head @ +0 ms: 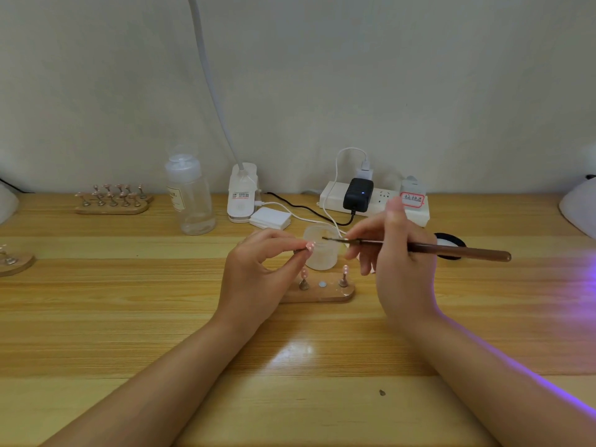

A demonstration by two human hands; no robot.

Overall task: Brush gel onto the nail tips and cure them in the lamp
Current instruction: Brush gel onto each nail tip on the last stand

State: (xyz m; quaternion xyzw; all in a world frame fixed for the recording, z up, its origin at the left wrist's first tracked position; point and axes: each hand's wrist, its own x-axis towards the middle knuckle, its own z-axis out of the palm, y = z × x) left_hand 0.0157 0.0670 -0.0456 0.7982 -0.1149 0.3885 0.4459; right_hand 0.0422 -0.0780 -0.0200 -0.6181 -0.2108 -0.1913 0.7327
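My left hand (pixel 258 272) pinches a small metal stand with a pink nail tip (pixel 310 246) on it, held just left of a frosted gel jar (pixel 322 256). In my right hand (pixel 396 262) is a brown-handled brush (pixel 451 251), held like a pen, and its dark tip reaches over the jar's open top. Below the jar lies a wooden holder (pixel 322 293) with two more stands carrying pink nail tips (pixel 345 270) and a bare magnet spot between them. Purple light from the lamp spills in at the right edge (pixel 587 285).
A clear pump bottle (pixel 190 198) stands at the back left, beside a white clip lamp base (pixel 242 195) and a pad stack (pixel 270 218). A power strip (pixel 374 201) with adapters lies against the wall. Other wooden holders with tips (pixel 113 200) sit far left. A black lid (pixel 450 241) lies right of the jar.
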